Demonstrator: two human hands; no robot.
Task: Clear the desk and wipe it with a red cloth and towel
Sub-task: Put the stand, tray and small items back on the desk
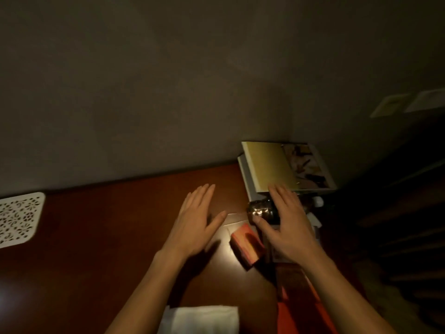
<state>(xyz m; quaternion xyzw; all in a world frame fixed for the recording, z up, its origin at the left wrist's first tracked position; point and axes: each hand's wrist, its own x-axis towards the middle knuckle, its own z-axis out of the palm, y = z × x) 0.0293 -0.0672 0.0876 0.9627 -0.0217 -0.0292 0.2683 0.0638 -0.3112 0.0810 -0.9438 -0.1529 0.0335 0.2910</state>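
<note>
A reddish-brown wooden desk [101,237] runs along a grey wall. My left hand [196,220] hovers flat over its middle, fingers straight, holding nothing. My right hand [286,225] is spread above a dark shiny bottle [261,210] lying on its side; whether it touches the bottle is unclear. A small orange-pink box [246,247] lies between the hands. A white folded towel [202,319] sits at the near edge. A red cloth [301,317] shows at the bottom right, partly under my right forearm.
Stacked books [272,165] with an open yellow-paged one on top fill the desk's far right corner. A white perforated mat [19,218] lies at the far left. A flat paper [236,219] lies near the bottle. Dark furniture stands to the right of the desk.
</note>
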